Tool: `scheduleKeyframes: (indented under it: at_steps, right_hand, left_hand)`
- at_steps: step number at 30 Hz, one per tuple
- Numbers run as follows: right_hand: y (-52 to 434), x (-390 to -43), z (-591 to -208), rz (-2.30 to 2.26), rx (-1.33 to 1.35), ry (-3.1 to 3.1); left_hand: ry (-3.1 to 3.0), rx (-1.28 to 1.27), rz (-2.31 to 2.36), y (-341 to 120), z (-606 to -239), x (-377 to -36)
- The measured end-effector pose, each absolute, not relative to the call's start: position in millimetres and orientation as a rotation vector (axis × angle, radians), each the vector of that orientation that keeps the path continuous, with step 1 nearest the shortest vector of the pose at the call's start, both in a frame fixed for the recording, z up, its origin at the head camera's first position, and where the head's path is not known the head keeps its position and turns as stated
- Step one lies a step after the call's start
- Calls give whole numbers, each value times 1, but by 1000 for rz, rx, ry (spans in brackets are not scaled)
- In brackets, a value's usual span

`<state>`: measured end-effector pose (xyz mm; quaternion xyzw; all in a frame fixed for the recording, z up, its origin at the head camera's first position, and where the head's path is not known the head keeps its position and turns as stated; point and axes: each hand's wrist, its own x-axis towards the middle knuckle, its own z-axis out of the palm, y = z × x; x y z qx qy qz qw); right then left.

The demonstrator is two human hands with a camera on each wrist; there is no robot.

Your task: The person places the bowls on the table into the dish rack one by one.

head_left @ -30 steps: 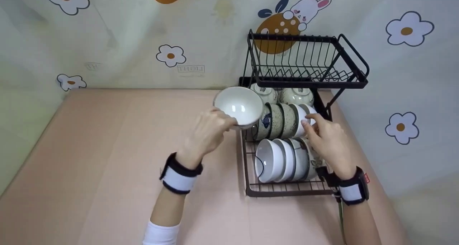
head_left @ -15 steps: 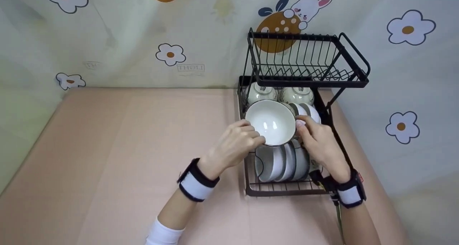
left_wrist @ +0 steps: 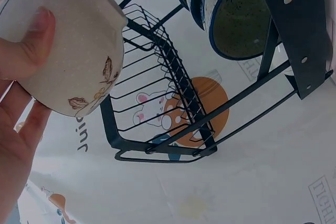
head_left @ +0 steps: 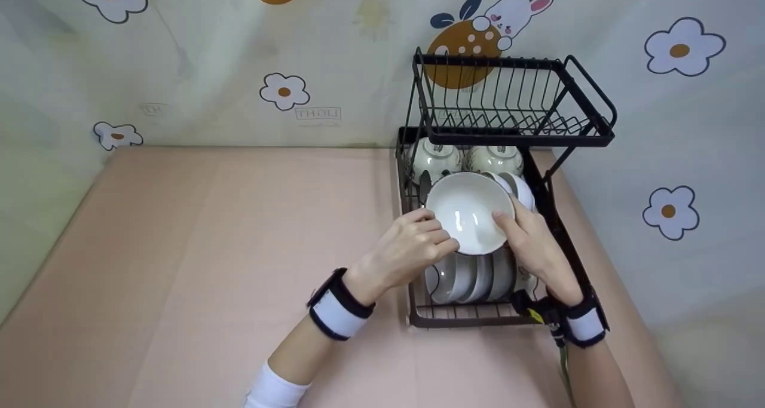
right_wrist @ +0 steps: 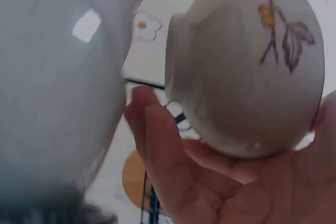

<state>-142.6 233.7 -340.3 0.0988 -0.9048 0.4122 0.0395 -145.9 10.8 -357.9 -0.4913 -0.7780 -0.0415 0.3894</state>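
Note:
A white bowl (head_left: 469, 211) is held over the middle of the dish rack, its glossy inside facing up toward the head camera. My left hand (head_left: 415, 247) grips its left rim, fingers curled. On the right side my right hand (head_left: 535, 241) holds the same rim, thumb over the edge and fingers behind. Brown leaf sprigs decorate the bowl's outside (left_wrist: 73, 61) in the left wrist view. In the right wrist view, the right hand's fingers (right_wrist: 168, 145) lie beneath the bowl (right_wrist: 236, 72). The bowls straight behind it are mostly hidden.
The black two-tier rack (head_left: 481, 322) stands on the pink tabletop (head_left: 197, 276). Its upper tier (head_left: 520, 140) overhangs two upturned bowls (head_left: 436, 154) at the back. White and grey bowls (head_left: 463, 276) stand on edge in front. A dark spoon-shaped thing (head_left: 425, 187) shows at the left.
My left hand has carried the bowl rightward and down, from beside the rack to over it. My right hand has left the standing bowls and taken hold of the carried bowl's right rim.

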Motion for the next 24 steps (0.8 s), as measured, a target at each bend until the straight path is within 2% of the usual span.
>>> scheduleKeyframes:
  at_steps: [9, 24]
  right_hand:
    - [231, -141, -338, 1773, 219, -2648]
    - [233, -143, -340, 1602, 194, -2674]
  left_hand:
    - [-1960, -1244, -131, 17, -361, -144]
    - [-2010, -1265, -119, 24, -365, -143]
